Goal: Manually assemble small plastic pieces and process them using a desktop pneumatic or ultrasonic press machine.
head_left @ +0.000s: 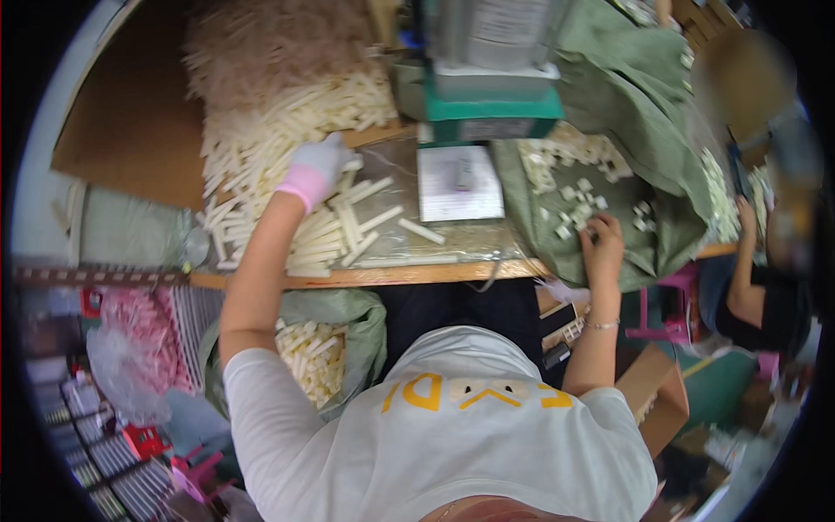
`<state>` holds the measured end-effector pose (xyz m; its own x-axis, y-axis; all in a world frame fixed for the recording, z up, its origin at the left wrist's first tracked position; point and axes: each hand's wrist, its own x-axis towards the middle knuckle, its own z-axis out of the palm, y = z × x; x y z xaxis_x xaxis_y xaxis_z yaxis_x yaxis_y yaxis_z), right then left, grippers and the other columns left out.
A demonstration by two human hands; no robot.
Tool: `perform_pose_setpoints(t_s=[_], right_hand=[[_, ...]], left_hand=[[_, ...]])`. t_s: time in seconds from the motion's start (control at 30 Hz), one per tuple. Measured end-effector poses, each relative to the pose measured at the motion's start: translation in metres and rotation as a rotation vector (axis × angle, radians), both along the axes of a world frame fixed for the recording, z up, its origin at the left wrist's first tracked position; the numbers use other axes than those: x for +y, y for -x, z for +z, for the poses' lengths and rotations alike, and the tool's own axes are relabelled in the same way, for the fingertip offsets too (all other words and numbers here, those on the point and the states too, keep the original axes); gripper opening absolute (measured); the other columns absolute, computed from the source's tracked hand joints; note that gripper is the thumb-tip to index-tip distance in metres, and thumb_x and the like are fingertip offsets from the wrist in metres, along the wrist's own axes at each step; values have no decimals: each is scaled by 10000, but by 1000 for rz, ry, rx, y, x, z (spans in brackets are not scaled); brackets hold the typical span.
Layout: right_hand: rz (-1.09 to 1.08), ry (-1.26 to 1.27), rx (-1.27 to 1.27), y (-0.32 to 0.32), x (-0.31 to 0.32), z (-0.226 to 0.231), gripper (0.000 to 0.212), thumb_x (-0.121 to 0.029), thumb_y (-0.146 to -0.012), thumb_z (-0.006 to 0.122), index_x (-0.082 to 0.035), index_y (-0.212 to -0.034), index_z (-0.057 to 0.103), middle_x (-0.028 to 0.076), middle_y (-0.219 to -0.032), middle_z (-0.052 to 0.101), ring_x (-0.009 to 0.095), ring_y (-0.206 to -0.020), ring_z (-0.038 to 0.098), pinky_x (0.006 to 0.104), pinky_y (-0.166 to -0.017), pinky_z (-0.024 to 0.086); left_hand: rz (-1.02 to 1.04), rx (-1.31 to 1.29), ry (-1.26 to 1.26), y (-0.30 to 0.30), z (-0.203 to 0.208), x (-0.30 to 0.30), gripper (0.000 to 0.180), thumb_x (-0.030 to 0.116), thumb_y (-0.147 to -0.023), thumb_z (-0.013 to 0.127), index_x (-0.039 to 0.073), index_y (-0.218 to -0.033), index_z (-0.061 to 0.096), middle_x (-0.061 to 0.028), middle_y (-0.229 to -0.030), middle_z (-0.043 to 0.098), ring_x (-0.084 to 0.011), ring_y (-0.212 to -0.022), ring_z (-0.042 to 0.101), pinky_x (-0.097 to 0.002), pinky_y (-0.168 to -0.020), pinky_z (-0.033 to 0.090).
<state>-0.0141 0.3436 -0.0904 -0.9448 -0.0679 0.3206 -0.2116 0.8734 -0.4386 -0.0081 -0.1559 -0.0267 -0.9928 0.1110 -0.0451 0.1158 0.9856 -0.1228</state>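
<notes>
My left hand (313, 171), in a white glove with a pink cuff, rests on a heap of cream-coloured sticks (261, 161). Its fingers look curled in among the sticks, and whatever they grip is hidden. Longer loose sticks (326, 244) lie just below it toward the table's front edge. Bare and with a bracelet at the wrist, my right hand (602, 248) is over a green sack cloth (539, 239). Its fingers are bent together beside small white blocks (578, 204); any piece between them is too small to make out.
Between my hands, a white plate (439, 204) bears a small grey piece, below a green-and-grey machine (491, 109). Pinkish strips (270, 43) lie behind the sticks. An open sack of sticks (365, 326) stands by my lap. Another person's arm (744, 261) is at the far right.
</notes>
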Motion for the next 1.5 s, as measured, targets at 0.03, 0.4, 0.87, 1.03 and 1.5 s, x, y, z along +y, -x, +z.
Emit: perform_pose_setpoints(t_s=[0.03,0.4,0.87,1.03,1.5], right_hand=[[21,-27,12,-2,-3,2,252,-58,-696,744,-42,-936,670,147,-1062,608,342,-949,602,399,-775,501],[-13,412,-139,4,-7,27,265,-41,-752,721,-41,-1011,660,111,-855,647,214,-710,642,310,-652,515],[667,1098,-756,55,-158,46,217,-131,-994,465,4,-1123,577,70,-963,605,130,-862,621,253,-671,551],[574,1090,-722,39,-160,44,287,-65,-910,604,42,-1175,576,80,-991,617,144,-853,640,255,-701,562],[436,655,-124,24,-174,40,221,12,-793,685,35,-1009,647,103,-880,627,162,-741,647,258,-657,529]], left_hand=[[26,-64,125,-1,-9,-1,199,229,-843,601,158,-1020,657,-142,-960,641,-346,-856,629,-436,-753,501],[403,-376,-526,8,-16,2,474,322,-692,775,25,-1044,664,-166,-908,695,-309,-808,668,-377,-771,503],[280,202,-1588,-30,33,119,276,152,-869,645,-32,-1050,547,-95,-883,687,-70,-554,536,-204,-509,447],[313,140,-1656,-27,19,138,223,128,-853,647,-26,-1006,593,-88,-878,694,-70,-587,552,-206,-546,458],[364,166,-1319,-10,27,164,241,137,-823,714,1,-1020,686,-14,-798,678,-46,-636,560,-210,-562,447]])
